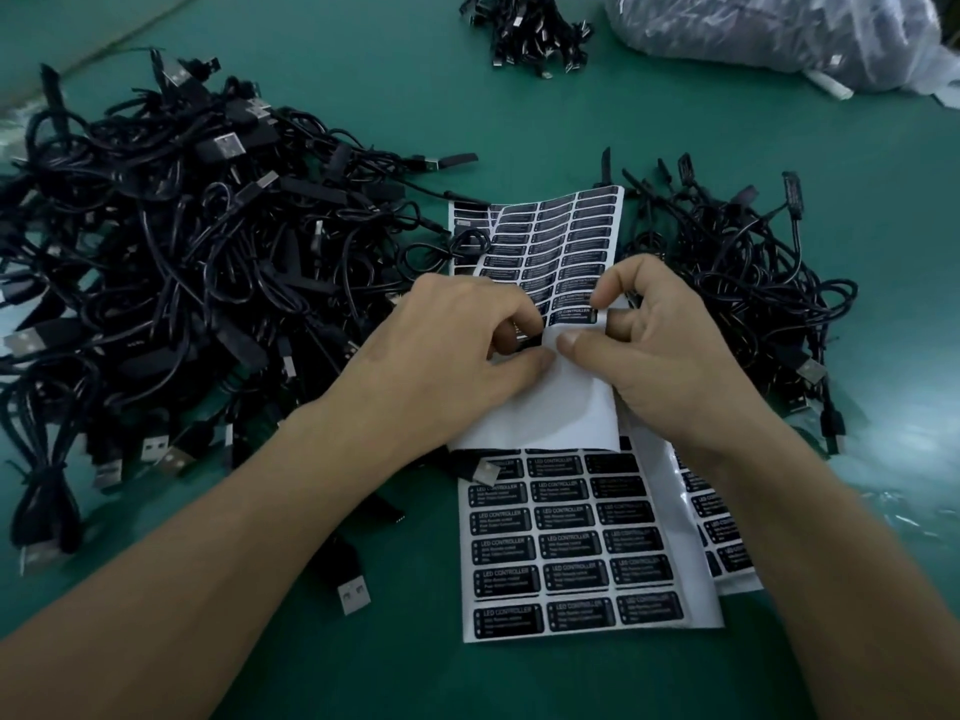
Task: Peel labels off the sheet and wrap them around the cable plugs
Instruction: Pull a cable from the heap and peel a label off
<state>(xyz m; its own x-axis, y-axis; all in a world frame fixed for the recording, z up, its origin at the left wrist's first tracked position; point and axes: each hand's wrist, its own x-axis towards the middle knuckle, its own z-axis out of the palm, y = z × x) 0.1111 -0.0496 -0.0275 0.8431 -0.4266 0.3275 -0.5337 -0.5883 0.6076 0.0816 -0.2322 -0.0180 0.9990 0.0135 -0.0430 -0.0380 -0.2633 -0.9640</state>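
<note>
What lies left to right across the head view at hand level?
Large pile of black cables → left hand → label sheet, pinched by both hands → right hand → smaller cable pile.

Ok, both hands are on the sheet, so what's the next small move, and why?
Probably peel the label at the fold free with the left hand. The right hand pinches the sheet, bent back so its white backing shows. The left hand pinches it at the crease, where something dark sits in its grip; label or plug, I cannot tell.
</note>
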